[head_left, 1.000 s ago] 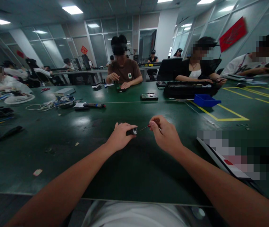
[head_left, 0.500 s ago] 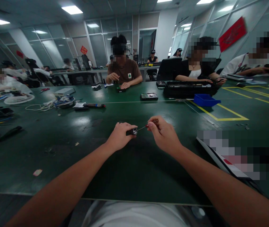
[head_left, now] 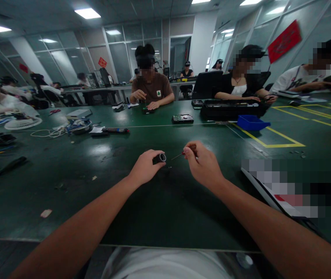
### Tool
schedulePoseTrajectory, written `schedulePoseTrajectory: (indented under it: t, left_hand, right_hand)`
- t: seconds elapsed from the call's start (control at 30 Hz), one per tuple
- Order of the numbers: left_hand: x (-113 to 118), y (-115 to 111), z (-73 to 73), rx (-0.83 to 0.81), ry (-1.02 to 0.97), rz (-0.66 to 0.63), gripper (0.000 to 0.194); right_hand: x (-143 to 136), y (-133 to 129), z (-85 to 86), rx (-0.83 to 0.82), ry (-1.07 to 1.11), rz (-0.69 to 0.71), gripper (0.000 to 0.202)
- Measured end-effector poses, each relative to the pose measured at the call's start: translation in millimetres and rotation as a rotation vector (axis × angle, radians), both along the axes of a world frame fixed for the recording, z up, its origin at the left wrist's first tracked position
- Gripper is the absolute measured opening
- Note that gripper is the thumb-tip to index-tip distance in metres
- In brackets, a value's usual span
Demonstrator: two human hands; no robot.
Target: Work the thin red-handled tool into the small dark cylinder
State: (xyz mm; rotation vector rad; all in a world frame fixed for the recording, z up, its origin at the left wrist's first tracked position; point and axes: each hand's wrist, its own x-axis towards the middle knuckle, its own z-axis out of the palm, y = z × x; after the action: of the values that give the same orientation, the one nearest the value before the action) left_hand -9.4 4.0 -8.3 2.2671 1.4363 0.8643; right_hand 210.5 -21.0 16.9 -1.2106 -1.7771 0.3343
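Observation:
Between the thumb and fingers of my left hand (head_left: 143, 168) is a short black cylinder (head_left: 156, 159). Its round end, with a pale ring and a dark hollow, faces right; the rest is hidden in the palm. My right hand (head_left: 202, 164) is closed around a thin screwdriver (head_left: 178, 156) with a reddish handle, most of which the fingers cover. The shaft points left, its tip a short gap away from the cylinder's end. Just below that gap, a tiny pale bit (head_left: 169, 167) shows on the green table (head_left: 165, 209), too small to name.
A white-edged flat item (head_left: 258, 190), partly blurred, lies at right. Farther back are a blue bin (head_left: 252, 123), a hard drive (head_left: 183, 119), a long dark tool (head_left: 116, 130) and tangled cables (head_left: 78, 124). Co-workers sit across the table, one in a brown shirt (head_left: 152, 89).
The screwdriver tip has come away from the cylinder's end. That end now looks hollow, where silvery parts showed before. A tiny pale bit is now visible below it. My left hand has tilted slightly.

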Motion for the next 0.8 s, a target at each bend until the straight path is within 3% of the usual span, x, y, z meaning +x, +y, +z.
schedulePoseTrajectory:
  t: [0.23, 0.43, 0.63, 0.8]
  left_hand:
    - [2.4, -0.6, 0.9, -0.018, -0.152, 0.029, 0.028]
    - [3.7, -6.2, 3.3, -0.151, -0.262, -0.055, 0.046]
    - [10.2, -14.1, 10.1, -0.114, 0.025, -0.089, 0.033]
    - [16.5, -14.0, 4.0, -0.035, 0.304, -0.201, 0.034]
  right_hand:
    - [1.4, 0.3, -0.1, 0.009, 0.014, -0.001, 0.017]
    - [2.2, -1.7, 2.1, 0.006, 0.013, -0.008, 0.019]
    - [2.1, -1.1, 2.0, 0.003, 0.011, -0.01, 0.019]
    - [1.8, 1.6, -1.5, 0.036, 0.007, -0.019, 0.019]
